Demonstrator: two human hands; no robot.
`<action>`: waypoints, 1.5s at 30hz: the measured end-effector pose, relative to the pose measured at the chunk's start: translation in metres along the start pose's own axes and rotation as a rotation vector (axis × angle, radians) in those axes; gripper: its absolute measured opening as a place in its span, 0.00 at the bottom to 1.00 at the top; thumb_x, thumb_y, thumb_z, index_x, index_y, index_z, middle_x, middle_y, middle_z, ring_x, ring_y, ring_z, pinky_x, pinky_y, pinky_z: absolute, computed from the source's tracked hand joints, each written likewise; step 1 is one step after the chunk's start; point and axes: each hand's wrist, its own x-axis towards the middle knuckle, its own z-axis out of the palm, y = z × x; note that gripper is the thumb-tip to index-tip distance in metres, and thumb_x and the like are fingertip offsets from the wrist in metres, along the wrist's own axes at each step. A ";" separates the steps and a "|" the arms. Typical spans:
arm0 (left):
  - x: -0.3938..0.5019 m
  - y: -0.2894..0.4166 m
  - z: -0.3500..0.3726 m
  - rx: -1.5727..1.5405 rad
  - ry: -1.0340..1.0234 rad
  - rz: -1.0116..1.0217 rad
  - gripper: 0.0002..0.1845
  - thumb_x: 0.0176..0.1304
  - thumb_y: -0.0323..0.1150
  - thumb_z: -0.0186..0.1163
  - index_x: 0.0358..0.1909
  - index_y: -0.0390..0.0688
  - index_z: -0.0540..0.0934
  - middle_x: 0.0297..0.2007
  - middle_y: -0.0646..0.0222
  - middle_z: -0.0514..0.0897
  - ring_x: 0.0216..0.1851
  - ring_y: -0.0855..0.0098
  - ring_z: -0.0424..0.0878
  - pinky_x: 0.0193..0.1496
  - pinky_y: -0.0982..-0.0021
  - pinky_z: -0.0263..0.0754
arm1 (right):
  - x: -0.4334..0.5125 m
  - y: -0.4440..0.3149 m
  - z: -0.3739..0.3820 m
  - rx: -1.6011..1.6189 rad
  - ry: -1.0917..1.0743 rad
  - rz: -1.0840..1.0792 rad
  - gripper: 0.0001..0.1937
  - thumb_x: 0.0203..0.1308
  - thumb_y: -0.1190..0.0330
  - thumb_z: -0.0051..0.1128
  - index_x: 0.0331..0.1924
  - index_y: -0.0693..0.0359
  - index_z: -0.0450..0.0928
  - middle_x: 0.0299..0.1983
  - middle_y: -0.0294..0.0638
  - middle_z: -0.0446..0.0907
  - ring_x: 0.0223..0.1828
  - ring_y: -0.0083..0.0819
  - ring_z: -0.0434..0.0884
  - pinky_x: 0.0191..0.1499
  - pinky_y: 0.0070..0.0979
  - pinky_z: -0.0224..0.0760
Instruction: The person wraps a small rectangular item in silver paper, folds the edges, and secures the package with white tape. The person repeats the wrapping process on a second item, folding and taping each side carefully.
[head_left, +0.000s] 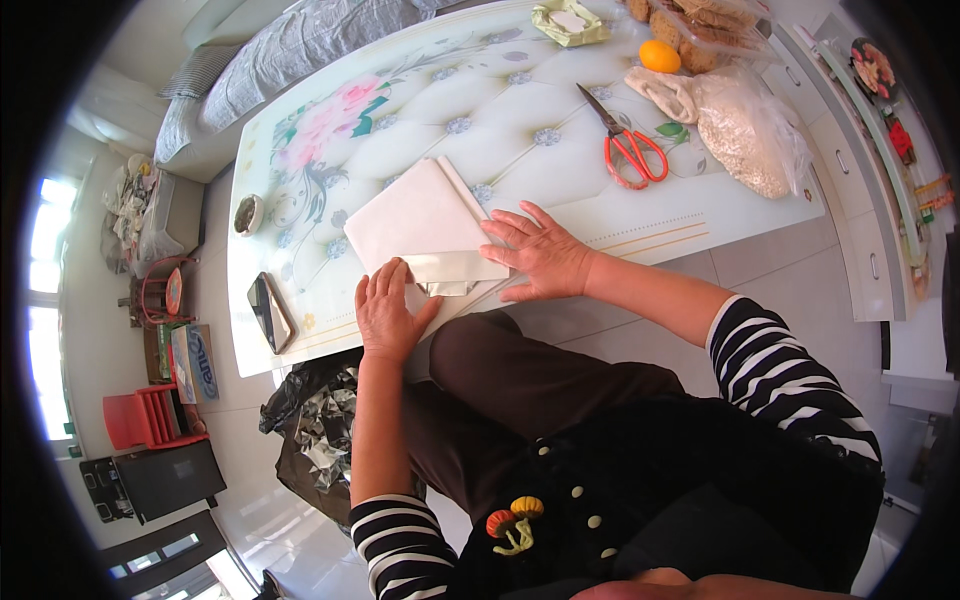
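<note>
On the table in front of me lies a stack of pale paper sheets, turned at an angle. Across its near corner rests a folded paper strip with a sheen, and a smaller folded flap sticks out along its lower edge. My left hand is at the strip's left end, fingertips against it and thumb spread apart below. The fingers of my right hand are spread flat over the strip's right end and the paper beside it. Neither hand is closed around the strip.
Red-handled scissors lie beyond my right hand. Farther right are a plastic bag of grains and an orange fruit. A phone and small bowl sit left. Below hangs a black bag of foil scraps.
</note>
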 end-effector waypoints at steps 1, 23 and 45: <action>-0.001 0.001 -0.003 0.019 -0.006 0.028 0.37 0.53 0.57 0.71 0.59 0.44 0.78 0.64 0.66 0.78 0.69 0.64 0.71 0.77 0.53 0.54 | -0.001 0.000 0.001 0.000 0.022 -0.007 0.39 0.61 0.37 0.57 0.70 0.55 0.73 0.78 0.45 0.60 0.82 0.39 0.49 0.82 0.49 0.30; 0.001 0.011 -0.033 -0.170 -0.019 0.205 0.25 0.43 0.43 0.77 0.46 0.48 0.86 0.44 0.72 0.84 0.51 0.61 0.81 0.61 0.56 0.73 | -0.008 -0.012 0.011 0.077 0.162 -0.182 0.28 0.54 0.54 0.70 0.58 0.56 0.78 0.65 0.40 0.75 0.70 0.36 0.71 0.76 0.47 0.52; -0.048 0.034 -0.069 -0.874 0.049 -0.366 0.07 0.62 0.26 0.71 0.42 0.41 0.88 0.34 0.71 0.89 0.37 0.78 0.85 0.44 0.74 0.78 | -0.035 -0.076 -0.030 1.136 0.308 0.420 0.15 0.68 0.64 0.65 0.55 0.61 0.82 0.39 0.39 0.87 0.35 0.27 0.85 0.44 0.26 0.78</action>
